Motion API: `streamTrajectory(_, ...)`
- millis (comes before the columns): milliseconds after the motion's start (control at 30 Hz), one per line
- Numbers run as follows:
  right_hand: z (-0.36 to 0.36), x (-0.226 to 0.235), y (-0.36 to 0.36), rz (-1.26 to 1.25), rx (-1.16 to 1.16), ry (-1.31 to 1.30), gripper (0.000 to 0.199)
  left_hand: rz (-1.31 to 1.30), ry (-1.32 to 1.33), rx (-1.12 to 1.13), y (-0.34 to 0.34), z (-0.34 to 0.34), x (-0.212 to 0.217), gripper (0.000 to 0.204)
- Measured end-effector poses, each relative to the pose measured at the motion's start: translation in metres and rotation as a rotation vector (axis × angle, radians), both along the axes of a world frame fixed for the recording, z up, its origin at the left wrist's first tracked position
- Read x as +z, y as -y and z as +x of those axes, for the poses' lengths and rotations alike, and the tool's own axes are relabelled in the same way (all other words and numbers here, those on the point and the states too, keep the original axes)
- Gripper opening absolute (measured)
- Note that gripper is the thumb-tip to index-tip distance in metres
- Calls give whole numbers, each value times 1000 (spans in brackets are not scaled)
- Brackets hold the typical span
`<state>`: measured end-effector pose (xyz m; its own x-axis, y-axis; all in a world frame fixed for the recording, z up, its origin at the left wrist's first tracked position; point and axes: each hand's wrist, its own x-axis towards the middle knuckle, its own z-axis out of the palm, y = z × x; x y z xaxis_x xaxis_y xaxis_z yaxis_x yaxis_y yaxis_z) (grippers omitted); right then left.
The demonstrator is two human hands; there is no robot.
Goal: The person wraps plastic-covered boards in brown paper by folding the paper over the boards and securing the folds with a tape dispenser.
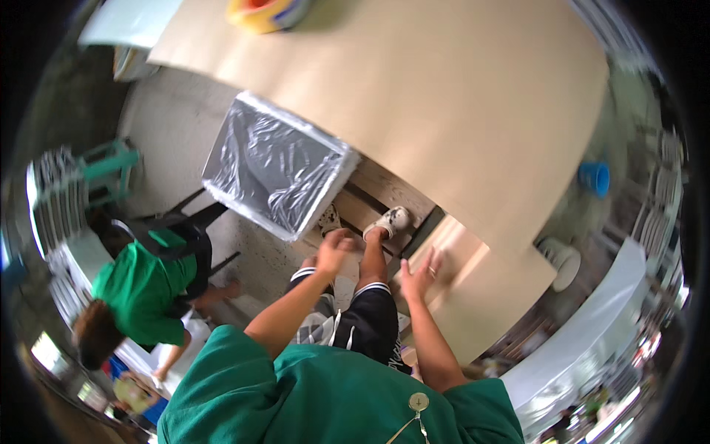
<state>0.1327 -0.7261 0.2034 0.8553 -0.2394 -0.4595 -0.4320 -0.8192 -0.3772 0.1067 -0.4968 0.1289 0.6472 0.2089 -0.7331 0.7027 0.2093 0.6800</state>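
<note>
My right hand (420,277) is at the edge of a brown-paper-covered table (458,111), its fingers stretched out and apart. It is over or against a flat, light-brown, shiny piece (457,251) with a pale strip along one side; whether they touch is unclear. My left hand (334,253) hangs above my legs, just below the corner of a grey bin (281,163) lined with clear plastic film. Its fingers look curled and are smeared by motion, so I cannot make out anything in them.
A yellow tape roll (268,13) lies at the table's far edge. On the left, a person in a green shirt (151,288) bends over a white surface. Green and white stools (111,169) stand behind. A blue bucket (594,177) and white round container (560,263) are right.
</note>
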Motion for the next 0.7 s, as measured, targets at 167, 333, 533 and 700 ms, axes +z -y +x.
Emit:
streamTrajectory(167, 123, -64, -119, 209, 388, -96, 54, 214, -521, 448, -174, -95, -53, 33)
streamTrajectory(333, 223, -207, -200, 284, 458, -215, 66, 127, -637, 656, -251, -146, -126, 47)
streamTrajectory(533, 263, -312, -268, 220, 471, -382, 92, -43, -652, 653, -254, -132, -210, 73)
streamTrajectory(700, 252, -349, -270, 293, 382, -407, 94, -105, -653, 771, -212, -120, -271, 93)
